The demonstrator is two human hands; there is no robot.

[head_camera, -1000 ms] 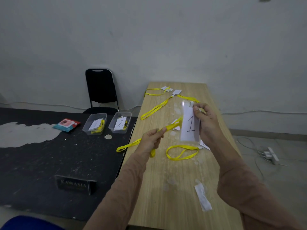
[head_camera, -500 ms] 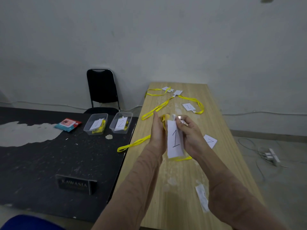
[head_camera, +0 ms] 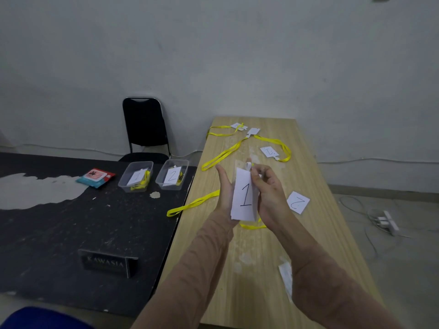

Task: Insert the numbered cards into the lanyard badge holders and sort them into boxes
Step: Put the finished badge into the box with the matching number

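I hold a clear badge holder with a white card marked 1 (head_camera: pixel 244 195) upright above the wooden table (head_camera: pixel 261 252). My right hand (head_camera: pixel 269 193) pinches its top edge between thumb and fingers. My left hand (head_camera: pixel 225 193) lies flat against its left side, fingers straight and pointing up. Its yellow lanyard (head_camera: pixel 190 205) trails left over the table edge, and a loop of it shows below the card. Two clear boxes stand on the black table: the left box (head_camera: pixel 126 184) holds a card marked 1, the right box (head_camera: pixel 164 184) a card marked 2.
A loose card marked 2 (head_camera: pixel 298 202) lies right of my hands. Further lanyards (head_camera: pixel 223 155), holders and a card (head_camera: pixel 269 151) lie at the table's far end. A paper strip (head_camera: pixel 286 276) lies near my right forearm. A nameplate (head_camera: pixel 107 263), teal packet (head_camera: pixel 95 178) and black chair (head_camera: pixel 142 124) are at the left.
Both hands came together near the table's middle. My left hand let go of the lanyard strap and now lies flat against the holder. The holder moved left and lower.
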